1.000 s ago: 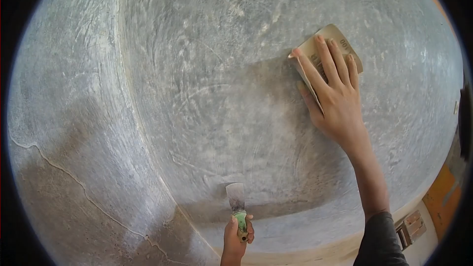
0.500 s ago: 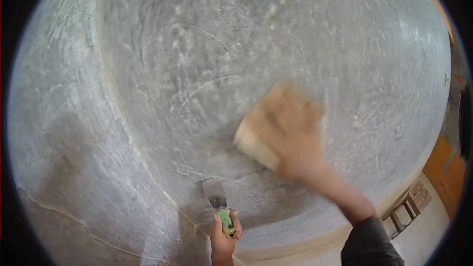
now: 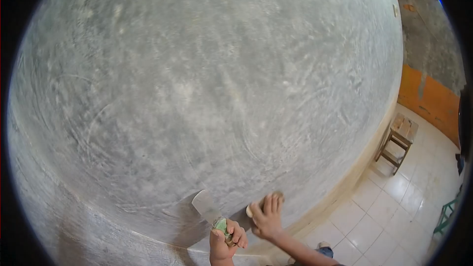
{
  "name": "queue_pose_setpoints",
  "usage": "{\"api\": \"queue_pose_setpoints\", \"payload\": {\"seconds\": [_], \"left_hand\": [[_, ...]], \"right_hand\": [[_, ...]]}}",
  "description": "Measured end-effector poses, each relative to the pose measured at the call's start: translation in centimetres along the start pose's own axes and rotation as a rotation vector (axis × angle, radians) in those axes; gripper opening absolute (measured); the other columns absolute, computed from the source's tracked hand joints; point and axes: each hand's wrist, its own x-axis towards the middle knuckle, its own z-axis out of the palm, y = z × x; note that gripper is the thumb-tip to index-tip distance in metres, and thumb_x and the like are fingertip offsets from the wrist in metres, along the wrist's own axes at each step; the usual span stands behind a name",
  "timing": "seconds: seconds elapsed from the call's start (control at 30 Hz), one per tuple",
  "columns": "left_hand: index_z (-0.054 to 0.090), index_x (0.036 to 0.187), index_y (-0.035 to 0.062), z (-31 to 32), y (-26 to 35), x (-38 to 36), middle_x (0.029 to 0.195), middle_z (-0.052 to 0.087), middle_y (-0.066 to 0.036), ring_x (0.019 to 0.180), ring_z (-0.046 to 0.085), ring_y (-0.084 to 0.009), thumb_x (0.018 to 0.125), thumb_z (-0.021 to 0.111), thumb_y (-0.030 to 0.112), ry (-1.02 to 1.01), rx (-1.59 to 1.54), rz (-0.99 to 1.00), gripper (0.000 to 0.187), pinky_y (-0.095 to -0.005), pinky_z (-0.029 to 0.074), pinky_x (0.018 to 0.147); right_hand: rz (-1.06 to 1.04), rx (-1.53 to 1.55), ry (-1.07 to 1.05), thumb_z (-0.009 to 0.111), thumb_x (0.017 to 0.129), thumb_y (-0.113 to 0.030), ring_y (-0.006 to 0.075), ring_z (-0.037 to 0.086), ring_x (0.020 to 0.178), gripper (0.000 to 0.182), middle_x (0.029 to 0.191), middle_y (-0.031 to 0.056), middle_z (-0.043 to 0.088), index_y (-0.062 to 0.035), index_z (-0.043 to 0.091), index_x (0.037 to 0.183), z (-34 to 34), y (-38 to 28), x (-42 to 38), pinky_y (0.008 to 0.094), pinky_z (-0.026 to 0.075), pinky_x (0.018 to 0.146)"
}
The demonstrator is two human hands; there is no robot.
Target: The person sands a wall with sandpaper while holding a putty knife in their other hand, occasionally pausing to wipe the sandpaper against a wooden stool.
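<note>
My left hand (image 3: pixel 224 246) is closed around the green handle of a putty knife (image 3: pixel 206 206), whose flat metal blade points up and to the left, close in front of the grey plastered wall (image 3: pixel 192 93). To its right, my right hand (image 3: pixel 268 219) presses a beige pad (image 3: pixel 249 211) against the lower part of the same wall, fingers spread over its back. Most of the pad is hidden under the fingers; only its pale edge and a brownish end show.
A small wooden stool (image 3: pixel 405 127) stands on the white tiled floor (image 3: pixel 379 212) at the right. Behind it is an orange-painted band (image 3: pixel 428 98) of another wall. Part of a green frame (image 3: pixel 444 216) shows at the far right. A foot (image 3: pixel 323 245) shows at the bottom.
My right hand has moved down and slightly left with the pad, from mid-wall to low on it. The view has swung right, showing more floor and the whole stool. My left hand keeps the putty knife.
</note>
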Motion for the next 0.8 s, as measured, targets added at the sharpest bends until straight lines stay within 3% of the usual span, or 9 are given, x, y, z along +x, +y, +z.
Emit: {"api": "queue_pose_setpoints", "payload": {"seconds": [0.07, 0.13, 0.27, 0.37, 0.4, 0.47, 0.53, 0.63, 0.8], "left_hand": [[0.047, 0.083, 0.0118, 0.3, 0.1, -0.4, 0.06, 0.04, 0.0, 0.047, 0.04, -0.0121, 0.082, 0.059, 0.062, 0.031, 0.066, -0.019, 0.052, -0.0286, 0.035, 0.043], [0.045, 0.082, 0.0114, 0.3, 0.0, -0.7, 0.054, 0.036, 0.001, 0.039, 0.032, -0.0098, 0.084, 0.054, 0.064, 0.073, 0.08, -0.002, 0.053, -0.027, 0.028, 0.037], [0.044, 0.081, 0.0114, 0.6, -0.5, -0.4, 0.051, 0.034, 0.002, 0.036, 0.026, -0.0075, 0.086, 0.05, 0.064, 0.049, 0.07, -0.001, 0.054, -0.0249, 0.022, 0.034], [0.043, 0.081, 0.0115, 0.6, -0.9, 0.1, 0.05, 0.032, 0.002, 0.036, 0.023, -0.0062, 0.088, 0.048, 0.064, 0.06, 0.084, -0.005, 0.053, -0.0244, 0.019, 0.035], [0.043, 0.082, 0.0122, 0.0, -1.2, 0.0, 0.049, 0.031, 0.002, 0.035, 0.021, -0.0067, 0.09, 0.043, 0.063, 0.023, 0.06, -0.012, 0.051, -0.0247, 0.018, 0.033], [0.043, 0.083, 0.013, -0.1, -1.4, -0.4, 0.049, 0.029, 0.003, 0.033, 0.02, -0.0072, 0.092, 0.037, 0.062, -0.002, 0.042, -0.028, 0.051, -0.0249, 0.016, 0.032], [0.043, 0.082, 0.0133, 0.5, -1.6, -0.2, 0.048, 0.029, 0.003, 0.033, 0.018, -0.0073, 0.092, 0.037, 0.063, 0.016, 0.038, -0.019, 0.051, -0.0252, 0.014, 0.031], [0.043, 0.082, 0.0131, 0.4, -2.3, -0.1, 0.047, 0.029, 0.003, 0.032, 0.018, -0.0076, 0.092, 0.037, 0.063, 0.04, 0.049, -0.047, 0.051, -0.0251, 0.015, 0.031], [0.043, 0.082, 0.0126, 1.2, -2.7, 0.7, 0.048, 0.03, 0.003, 0.033, 0.019, -0.0074, 0.092, 0.038, 0.063, -0.008, 0.055, -0.079, 0.052, -0.0252, 0.015, 0.032]], "right_hand": [[0.037, -0.078, 0.193, 0.064, 0.078, -0.024, 0.0589, 0.017, 0.131, 0.061, 0.142, 0.0386, 0.021, -0.0051, 0.046, 0.133, -3.1, 0.4, 4.8, 0.0712, 0.014, 0.101], [0.096, 0.011, 0.282, 0.06, 0.08, -0.018, 0.0603, 0.002, 0.135, 0.071, 0.148, 0.0382, 0.005, 0.0027, 0.028, 0.14, -6.9, 0.7, 9.5, 0.0691, 0.0, 0.105], [0.109, -0.042, 0.223, 0.065, 0.079, -0.023, 0.0575, 0.01, 0.135, 0.071, 0.144, 0.0413, 0.014, -0.002, 0.034, 0.14, -2.1, -0.3, 4.3, 0.0692, 0.01, 0.104], [0.137, 0.274, 0.109, 0.062, 0.081, -0.022, 0.0583, 0.012, 0.135, 0.074, 0.143, 0.0425, 0.015, 0.0055, 0.028, 0.141, 1.3, -0.6, -2.0, 0.0671, 0.01, 0.106], [0.15, 0.269, 0.121, 0.062, 0.081, -0.022, 0.0583, 0.012, 0.135, 0.074, 0.143, 0.0425, 0.015, 0.0055, 0.028, 0.141, 0.3, -0.1, -0.4, 0.0671, 0.01, 0.106], [0.05, 0.102, 0.401, 0.058, 0.084, -0.019, 0.0571, 0.011, 0.135, 0.073, 0.144, 0.0409, 0.014, 0.0094, 0.023, 0.142, -4.1, 1.7, 6.0, 0.0638, 0.01, 0.108], [0.09, 0.031, 0.45, 0.056, 0.084, -0.016, 0.0553, 0.009, 0.137, 0.073, 0.146, 0.0389, 0.013, 0.0088, 0.02, 0.143, -8.7, 2.9, 10.7, 0.0611, 0.01, 0.11], [0.122, 0.01, 0.44, 0.056, 0.083, -0.015, 0.0542, 0.01, 0.137, 0.075, 0.148, 0.0375, 0.012, 0.007, 0.02, 0.144, -8.5, 3.0, 10.9, 0.0613, 0.01, 0.109], [0.199, 0.072, 0.247, 0.058, 0.085, -0.02, 0.0558, 0.011, 0.137, 0.076, 0.148, 0.0377, 0.011, 0.0078, 0.018, 0.144, -0.6, 2.1, 0.0, 0.0659, 0.007, 0.107]]}}
